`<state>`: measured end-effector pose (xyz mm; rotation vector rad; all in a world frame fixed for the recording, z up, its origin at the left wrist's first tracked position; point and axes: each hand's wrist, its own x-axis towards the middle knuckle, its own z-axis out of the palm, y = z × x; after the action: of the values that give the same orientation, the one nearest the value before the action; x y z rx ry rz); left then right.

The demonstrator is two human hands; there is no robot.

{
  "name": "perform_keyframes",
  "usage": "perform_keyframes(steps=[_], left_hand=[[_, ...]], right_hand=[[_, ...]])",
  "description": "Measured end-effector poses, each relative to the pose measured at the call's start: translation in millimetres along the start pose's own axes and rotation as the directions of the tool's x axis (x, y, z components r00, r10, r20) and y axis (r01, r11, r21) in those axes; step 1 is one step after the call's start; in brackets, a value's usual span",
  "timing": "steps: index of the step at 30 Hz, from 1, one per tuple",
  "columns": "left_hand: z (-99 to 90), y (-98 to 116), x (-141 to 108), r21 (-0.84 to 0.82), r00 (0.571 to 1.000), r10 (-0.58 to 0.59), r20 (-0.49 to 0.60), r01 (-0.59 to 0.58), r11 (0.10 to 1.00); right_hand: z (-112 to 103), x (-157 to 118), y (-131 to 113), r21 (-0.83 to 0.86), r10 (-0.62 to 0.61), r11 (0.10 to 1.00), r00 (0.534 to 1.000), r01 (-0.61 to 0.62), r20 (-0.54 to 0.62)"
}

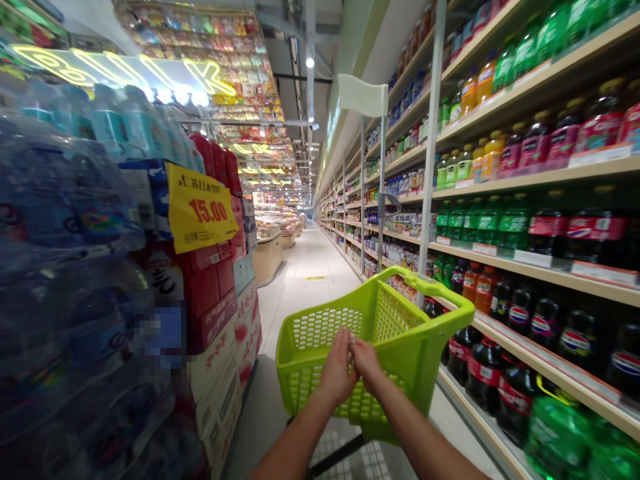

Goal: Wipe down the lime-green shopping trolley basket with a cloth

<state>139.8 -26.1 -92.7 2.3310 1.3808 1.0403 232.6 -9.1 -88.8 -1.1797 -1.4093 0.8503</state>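
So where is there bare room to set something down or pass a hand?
Inside the green cart, between its perforated walls, beyond the left hand and right hand, though part of its bottom is hidden. Bare floor runs along the aisle between stacked boxes and shelving. Crowded: the shelving, lined with bottles, and the left side, stacked with bottle packs.

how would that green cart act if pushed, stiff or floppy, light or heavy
The green cart would probably feel stiff, since it holds its shape without sagging. It looks fairly light for its size, given the many holes in its walls. It may roll readily, judging by its push handle, though I can't make out wheels.
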Motion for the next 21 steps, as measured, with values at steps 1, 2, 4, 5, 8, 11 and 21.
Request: perform_keyframes(steps=[1, 2, 4, 5, 8, 11, 21], left_hand=[[5.7, -2, 5, -0.063, 1.000, -0.007, -0.011, 0.007, 0.998], [9.0, -6, 8, -0.112, 0.999, -0.027, -0.032, 0.023, 0.993], [5.8, -20, 9, -0.147, 0.994, -0.071, -0.081, 0.059, 0.987], [-1.1, -29, 7, -0.125, 0.990, -0.093, -0.105, 0.079, 0.989], [-38.8, -65, -6, 0.060, 0.960, -0.182, -0.211, 0.199, 0.978], [-75.7, -99, -25, 0.173, 0.856, -0.296, -0.423, 0.397, 0.901], [52.2, -26, 22, 0.129, 0.989, 0.007, -0.146, 0.012, 0.992]], right_hand=[[5, -2, -1, 0.013, 0.018, 1.000, 0.999, -0.018, 0.032], [3, -4, -4, 0.010, 0.013, 1.000, 0.998, -0.013, 0.063], [-17, -3, -10, -0.039, -0.050, 0.998, 0.991, 0.055, 0.123], [-33, -1, -14, -0.114, -0.110, 0.985, 0.985, 0.125, 0.134], [-96, 8, -20, -0.574, -0.317, 0.760, 0.945, 0.306, 0.084], [-151, 13, -15, -0.907, -0.382, 0.348, 0.919, 0.236, 0.093], [-154, 9, -11, -0.957, -0.328, 0.153, 0.926, 0.246, 0.185]])
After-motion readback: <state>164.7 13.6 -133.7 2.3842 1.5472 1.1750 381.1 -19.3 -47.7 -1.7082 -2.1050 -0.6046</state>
